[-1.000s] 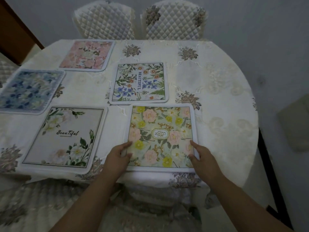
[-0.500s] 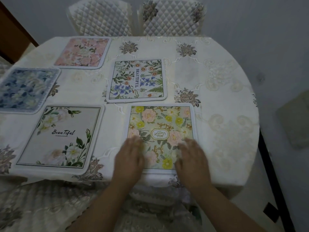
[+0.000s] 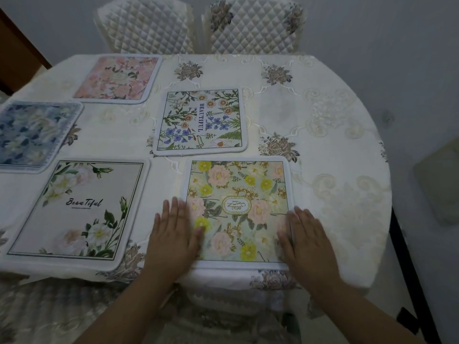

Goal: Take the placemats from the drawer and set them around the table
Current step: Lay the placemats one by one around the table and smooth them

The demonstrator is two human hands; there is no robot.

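Note:
Several floral placemats lie flat on the round table [image 3: 335, 145], which wears a cream embroidered cloth. Nearest me is the green "Garden" placemat [image 3: 238, 209] with pink and yellow flowers. My left hand [image 3: 173, 234] rests flat with straight fingers on its left edge, and my right hand [image 3: 308, 239] lies flat on its right edge. Left of it sits the grey "Beautiful" placemat [image 3: 77, 209]. Behind are the white wildflower placemat [image 3: 201, 120], the blue placemat [image 3: 32, 135] and the pink placemat [image 3: 116, 79].
Two quilted chairs, the left chair [image 3: 146, 26] and the right chair [image 3: 253, 23], stand behind the table against a grey wall. A wooden door edge [image 3: 17, 53] shows at the far left. The tablecloth hangs over the near edge toward me.
My hands went from holding the Garden placemat's near corners, to pressing on its middle, to sliding apart onto its left and right edges. The camera view shifted slightly.

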